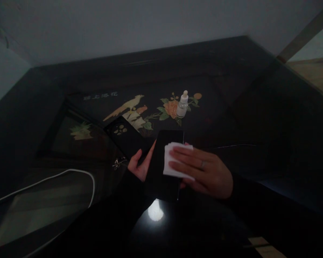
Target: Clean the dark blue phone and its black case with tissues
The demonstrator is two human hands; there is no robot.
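Observation:
My left hand [140, 165] is closed around a black phone [159, 168], its fingers mostly hidden beneath it and the thumb at the left edge. A folded white tissue [170, 168] lies against the phone's dark face. Pressing it there are the fingers of my right hand [208, 171], which wears a ring; the thumb is largely out of sight. Just left of the phone, a black phone case [126, 138] with round camera cutouts rests on the dark table, and a small metal charm [117, 163] lies by its lower edge.
Beyond the phone a small clear dropper bottle [182, 104] stands upright on the glossy dark tabletop [226, 86], which bears a bird-and-flower picture. At the left runs a white cable [70, 170]. A pale wall [140, 28] rises behind the table; the room is dim.

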